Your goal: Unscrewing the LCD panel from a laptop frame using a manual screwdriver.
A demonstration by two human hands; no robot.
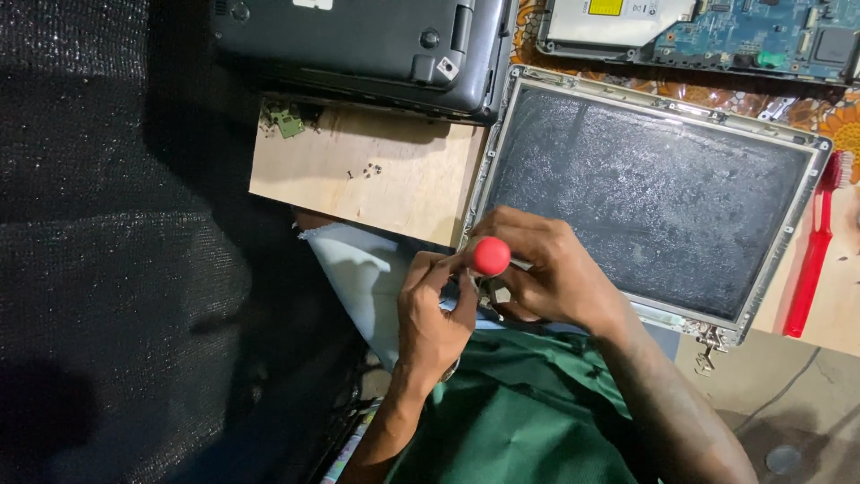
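A bare laptop screen panel [654, 188] with a metal frame lies tilted across a wooden board [376, 175]. At the panel's near left corner my right hand [546, 269] grips a screwdriver with a round red handle end [490, 255]; its shaft is hidden by my fingers. My left hand [434, 309] sits right beside it, fingers curled at the same corner, touching the frame edge and the tool. A metal hinge [708, 345] sticks out at the panel's near right corner.
A dark laptop base [358, 45] lies at the top, beside a bare circuit board with a drive [717, 31]. A red toothbrush [815, 251] lies right of the panel. Small screws [367, 170] and a green part [288, 121] rest on the board. Green cloth [520, 412] covers my lap.
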